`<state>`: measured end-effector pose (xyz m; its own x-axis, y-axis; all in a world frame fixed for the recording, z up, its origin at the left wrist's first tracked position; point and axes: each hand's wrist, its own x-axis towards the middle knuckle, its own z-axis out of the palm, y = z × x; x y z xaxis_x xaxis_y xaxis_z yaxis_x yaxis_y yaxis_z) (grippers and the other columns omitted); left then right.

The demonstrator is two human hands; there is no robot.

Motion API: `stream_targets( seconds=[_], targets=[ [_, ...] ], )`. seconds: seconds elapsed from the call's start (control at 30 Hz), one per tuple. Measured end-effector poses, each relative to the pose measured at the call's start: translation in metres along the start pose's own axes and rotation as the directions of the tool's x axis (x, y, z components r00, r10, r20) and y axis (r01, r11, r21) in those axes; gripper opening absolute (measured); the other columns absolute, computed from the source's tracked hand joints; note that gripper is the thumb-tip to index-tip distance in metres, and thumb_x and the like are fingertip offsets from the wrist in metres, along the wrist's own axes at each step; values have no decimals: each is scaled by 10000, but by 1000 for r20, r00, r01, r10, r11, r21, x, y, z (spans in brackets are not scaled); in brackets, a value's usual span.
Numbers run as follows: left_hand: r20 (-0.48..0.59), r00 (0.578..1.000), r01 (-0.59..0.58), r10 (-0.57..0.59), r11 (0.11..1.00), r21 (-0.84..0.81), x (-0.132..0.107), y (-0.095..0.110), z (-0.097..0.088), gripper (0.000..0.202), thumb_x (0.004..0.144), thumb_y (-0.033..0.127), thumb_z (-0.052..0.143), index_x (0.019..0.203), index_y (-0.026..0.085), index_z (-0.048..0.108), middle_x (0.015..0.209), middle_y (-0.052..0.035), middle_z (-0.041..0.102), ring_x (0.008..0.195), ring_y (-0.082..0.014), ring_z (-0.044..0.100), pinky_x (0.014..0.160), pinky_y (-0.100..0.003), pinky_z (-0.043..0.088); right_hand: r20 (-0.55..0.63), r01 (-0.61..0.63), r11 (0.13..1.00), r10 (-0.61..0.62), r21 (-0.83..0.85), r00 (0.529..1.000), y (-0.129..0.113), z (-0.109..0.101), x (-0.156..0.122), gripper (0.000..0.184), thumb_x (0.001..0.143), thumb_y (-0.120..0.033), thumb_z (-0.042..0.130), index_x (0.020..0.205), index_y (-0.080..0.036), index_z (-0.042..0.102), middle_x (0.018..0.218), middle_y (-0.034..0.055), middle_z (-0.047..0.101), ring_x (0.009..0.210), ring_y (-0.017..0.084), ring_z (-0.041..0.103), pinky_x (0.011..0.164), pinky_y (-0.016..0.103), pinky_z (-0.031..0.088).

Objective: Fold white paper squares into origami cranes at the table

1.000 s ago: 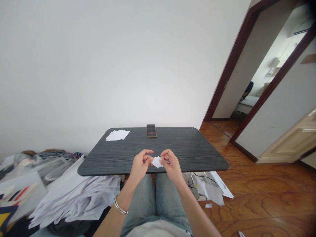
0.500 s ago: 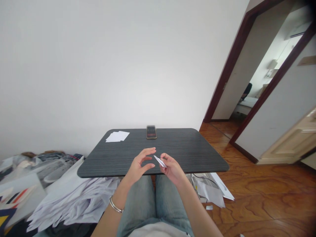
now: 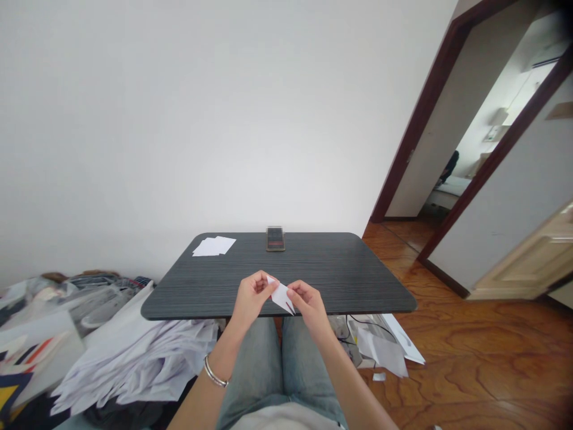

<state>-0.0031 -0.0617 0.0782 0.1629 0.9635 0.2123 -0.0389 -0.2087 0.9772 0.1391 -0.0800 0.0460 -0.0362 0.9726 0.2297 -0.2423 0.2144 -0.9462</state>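
A small folded white paper (image 3: 282,298) is held between both hands, above the front edge of the dark table. My left hand (image 3: 253,295) pinches its upper left corner between thumb and fingers. At its right side, my right hand (image 3: 308,303) grips the paper with thumb and forefinger. The paper's lower end tapers to a split point that hangs toward me. Fingertips behind the paper are partly hidden.
The dark wood-grain table (image 3: 349,269) stands against a white wall. White paper sheets (image 3: 213,246) lie at its back left, and a phone (image 3: 274,239) leans at the back middle. A heap of white cloth or paper (image 3: 147,364) lies left below; papers and cables (image 3: 380,346) are right below.
My left hand has gone from open and apart to pinching the paper's corner. The paper has turned, so its flat face now shows between the hands.
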Motion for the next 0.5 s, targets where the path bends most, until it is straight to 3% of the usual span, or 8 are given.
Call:
stream_targets(
  seconds=[0.27,0.4,0.5],
  targets=[
    [-57,998,-2,-2,998,-65,0,0,2,253,711,383,637,646,141,600,527,20,570,471,-92,497,484,-203,416,-79,7,998,-11,-56,997,2,1,1,241,669,-386,680,652,-166,581,550,-17,560,466,100,467,444,216,363],
    [-76,997,20,-27,996,-92,0,-1,2,268,696,385,652,610,143,575,521,17,580,470,-98,519,488,-208,451,-120,-41,999,43,21,992,0,0,1,257,632,-395,709,681,-172,593,578,-16,588,495,115,522,449,226,443],
    [-108,994,17,-29,994,-104,-1,-1,3,261,685,375,665,604,142,579,543,12,595,477,-101,535,486,-210,473,-78,-78,995,82,58,994,-2,0,1,269,579,-348,756,719,-171,610,622,-5,633,533,125,565,485,243,494]
  ],
)
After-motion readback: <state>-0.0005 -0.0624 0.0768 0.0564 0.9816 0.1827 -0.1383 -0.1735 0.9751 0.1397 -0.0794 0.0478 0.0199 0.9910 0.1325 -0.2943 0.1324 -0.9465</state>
